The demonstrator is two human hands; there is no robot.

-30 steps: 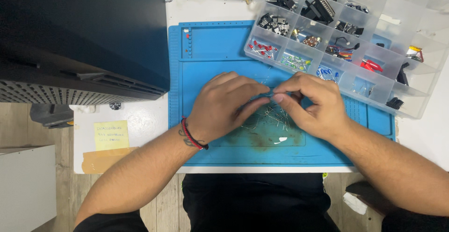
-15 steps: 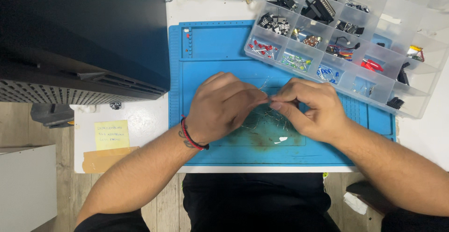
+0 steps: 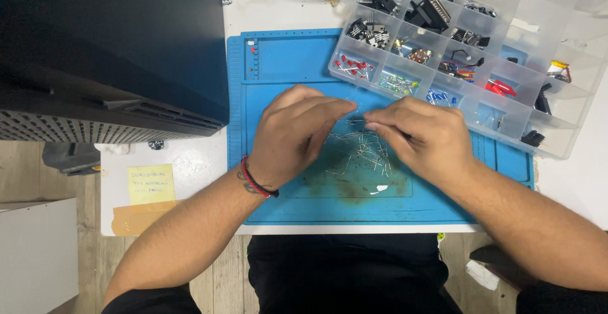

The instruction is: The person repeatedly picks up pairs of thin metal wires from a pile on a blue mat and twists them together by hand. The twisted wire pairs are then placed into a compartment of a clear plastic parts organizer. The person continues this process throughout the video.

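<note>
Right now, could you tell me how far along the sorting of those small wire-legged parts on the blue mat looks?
Done: red, green and blue parts already sit in separate cells of the clear organizer box. In hand: the left hand and right hand meet fingertip to fingertip over the blue mat, apparently pinching one thin part, too small to identify. Left: a loose pile of wire-legged parts lies on the mat under the hands.
</note>
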